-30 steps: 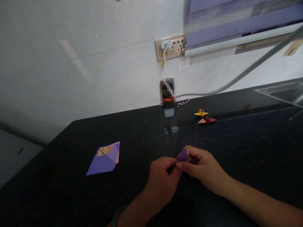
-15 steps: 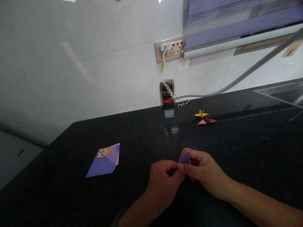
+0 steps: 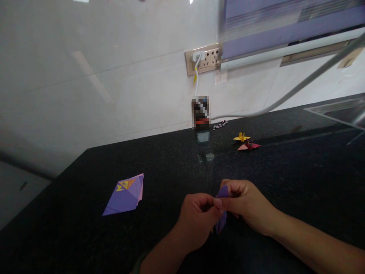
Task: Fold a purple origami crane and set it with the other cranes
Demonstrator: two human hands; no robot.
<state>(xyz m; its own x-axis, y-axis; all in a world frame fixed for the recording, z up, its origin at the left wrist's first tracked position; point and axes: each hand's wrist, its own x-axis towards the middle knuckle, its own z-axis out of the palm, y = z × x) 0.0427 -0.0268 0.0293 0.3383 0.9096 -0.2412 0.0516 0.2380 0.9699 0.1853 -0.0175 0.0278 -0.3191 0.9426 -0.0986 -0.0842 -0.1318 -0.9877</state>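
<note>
A folded piece of purple paper is pinched between my two hands above the dark counter. My left hand closes on its left side, thumb and forefinger together. From the right, my right hand grips the upper part, thumb in front and fingers behind. Much of the paper is hidden by my fingers; its tip shows above my right thumb and its lower end hangs below. To the left lie purple sheets with a yellow and orange print, a pink edge showing under them.
A yellow paper crane and a red and pink paper crane stand toward the back of the black counter. Behind them are a beaded strand, a blurred-out box, a grey cable and a wall socket. A clear panel lies right.
The purple paper has turned between my fingers, so more of its lower end now shows beneath my hands. Both hands keep nearly the same place. The cranes and sheets have not moved.
</note>
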